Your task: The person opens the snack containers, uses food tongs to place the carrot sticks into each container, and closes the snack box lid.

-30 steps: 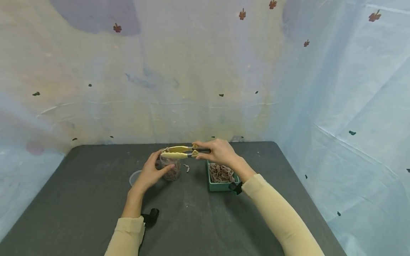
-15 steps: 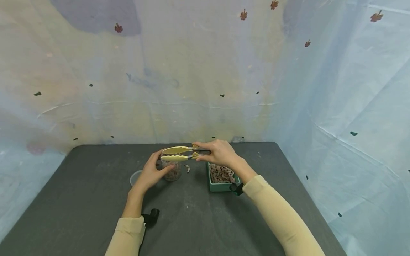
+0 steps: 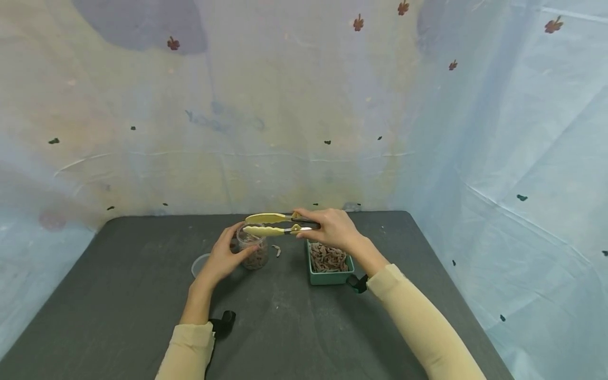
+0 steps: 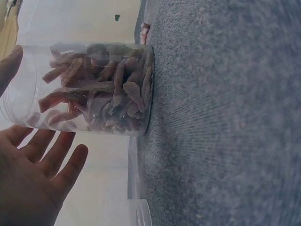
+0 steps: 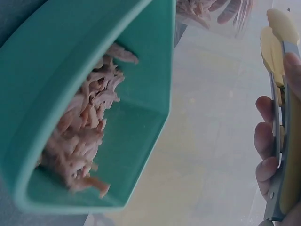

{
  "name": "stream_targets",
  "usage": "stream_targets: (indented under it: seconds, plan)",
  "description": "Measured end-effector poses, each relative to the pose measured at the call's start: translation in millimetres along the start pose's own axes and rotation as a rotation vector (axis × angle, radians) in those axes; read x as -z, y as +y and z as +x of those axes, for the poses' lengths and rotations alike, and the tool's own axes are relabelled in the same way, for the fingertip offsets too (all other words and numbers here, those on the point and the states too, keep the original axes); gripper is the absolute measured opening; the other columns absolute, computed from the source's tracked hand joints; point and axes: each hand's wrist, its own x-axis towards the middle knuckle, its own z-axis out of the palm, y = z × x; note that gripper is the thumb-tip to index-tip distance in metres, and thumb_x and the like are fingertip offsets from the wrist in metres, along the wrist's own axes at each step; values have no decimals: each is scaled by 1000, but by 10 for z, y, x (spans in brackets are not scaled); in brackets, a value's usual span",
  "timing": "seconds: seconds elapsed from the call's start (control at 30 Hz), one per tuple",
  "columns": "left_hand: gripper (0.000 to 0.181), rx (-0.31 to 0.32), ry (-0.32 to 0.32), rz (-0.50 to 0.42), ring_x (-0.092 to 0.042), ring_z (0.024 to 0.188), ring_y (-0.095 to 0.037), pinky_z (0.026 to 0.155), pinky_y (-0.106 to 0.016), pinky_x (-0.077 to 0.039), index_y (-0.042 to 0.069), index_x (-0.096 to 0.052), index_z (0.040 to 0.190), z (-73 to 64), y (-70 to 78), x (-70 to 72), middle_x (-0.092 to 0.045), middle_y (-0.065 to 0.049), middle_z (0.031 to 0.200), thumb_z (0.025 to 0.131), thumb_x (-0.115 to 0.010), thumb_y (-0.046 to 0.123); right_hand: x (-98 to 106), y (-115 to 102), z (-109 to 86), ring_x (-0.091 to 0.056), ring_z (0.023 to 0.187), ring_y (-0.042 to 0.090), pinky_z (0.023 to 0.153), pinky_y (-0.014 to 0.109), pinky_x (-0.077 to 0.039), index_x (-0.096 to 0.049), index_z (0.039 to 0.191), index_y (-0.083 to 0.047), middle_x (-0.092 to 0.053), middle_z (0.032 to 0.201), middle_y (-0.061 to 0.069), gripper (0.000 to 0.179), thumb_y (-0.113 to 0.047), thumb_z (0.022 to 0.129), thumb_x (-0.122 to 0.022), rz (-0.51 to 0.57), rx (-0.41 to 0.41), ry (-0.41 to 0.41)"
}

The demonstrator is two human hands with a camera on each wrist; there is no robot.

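My left hand [image 3: 225, 258] holds a clear plastic jar [image 3: 256, 257] upright on the dark table, thumb on one side and fingers on the other. Brownish, meat-like strips [image 4: 103, 84] fill much of the jar. In my right hand [image 3: 332, 228] is a pair of yellow-tipped tongs [image 3: 267, 231], gripped by the handles. Their tips hover over the jar's mouth, spread apart, and nothing shows between them. Below my right wrist stands a green tub [image 3: 328, 278] with more of the same strips [image 5: 89, 117].
A single strip [image 3: 277, 250] lies on the table [image 3: 280, 327] between jar and tub. Partly behind the left hand, a clear round lid [image 3: 198, 265] rests on the table. Plastic sheeting [image 3: 285, 105] rises behind the table's far edge.
The tongs have shifted slightly to the right above the jar. A brownish bit seen at their tips a second ago no longer shows there. The left hand and jar stay put.
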Motion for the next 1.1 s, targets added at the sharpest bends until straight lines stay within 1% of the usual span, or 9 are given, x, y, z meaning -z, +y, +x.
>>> stream_targets:
  seconds: [0.1,0.23,0.33,0.43,0.57,0.63,0.73,0.83,1.1]
  plan:
    - [87,-2,-3,3,-39,144,-44,114,-63,-40,14,-31,163,-2,1,-5,-35,-21,159,96,-76,46,31,34,-79,-45,50,3,49,26,-34,-52,156,-25,-74,128,2,71,-48,93,-76,7,-16,19]
    - [90,-3,-2,7,-38,145,-44,114,-63,-39,12,-29,164,-12,11,-3,-35,-21,158,95,-75,49,88,97,-195,-42,49,4,48,26,-34,-52,156,-21,-75,122,4,73,-43,92,-80,19,-20,53]
    - [91,-10,1,9,-38,145,-44,114,-63,-39,11,-29,164,-13,17,-6,-35,-22,158,95,-75,49,141,160,-292,-42,50,3,48,26,-33,-52,155,-20,-77,106,1,74,-41,91,-81,16,-18,69]
    - [91,-19,5,6,-39,144,-44,114,-63,-40,10,-30,163,-11,19,-10,-37,-22,157,95,-76,47,195,234,-395,-42,50,3,47,26,-32,-52,155,-19,-70,82,-3,74,-43,91,-81,-1,-28,58]
    - [90,-25,9,1,-38,144,-44,114,-62,-40,10,-30,163,-15,16,-11,-37,-22,156,95,-77,46,267,325,-538,-42,51,3,49,26,-33,-53,155,-18,-63,75,-6,74,-45,91,-80,-29,-63,16]
    - [89,-27,8,1,-38,144,-45,114,-63,-40,10,-30,163,-20,16,-9,-37,-22,157,95,-76,46,299,367,-608,-43,51,3,49,27,-34,-53,154,-17,-66,80,-4,75,-46,90,-80,-42,-79,-7]
    - [90,-30,6,7,-39,143,-46,113,-64,-40,11,-29,164,-25,6,-9,-36,-22,157,96,-75,47,347,421,-710,-50,55,4,50,29,-40,-53,154,-14,-74,101,3,77,-44,90,-81,-64,-89,-38]
    - [90,-32,4,9,-40,142,-45,112,-64,-41,13,-29,164,-27,-7,-11,-36,-21,157,96,-74,50,388,472,-799,-58,64,7,55,33,-48,-52,154,-10,-73,118,10,78,-44,90,-81,-87,-93,-62]
    - [90,-33,7,12,-42,140,-44,111,-64,-42,14,-30,164,-25,1,-15,-37,-20,156,95,-74,52,460,614,-976,-60,70,8,65,39,-54,-50,155,-8,-70,121,11,80,-47,91,-79,-105,-108,-118]
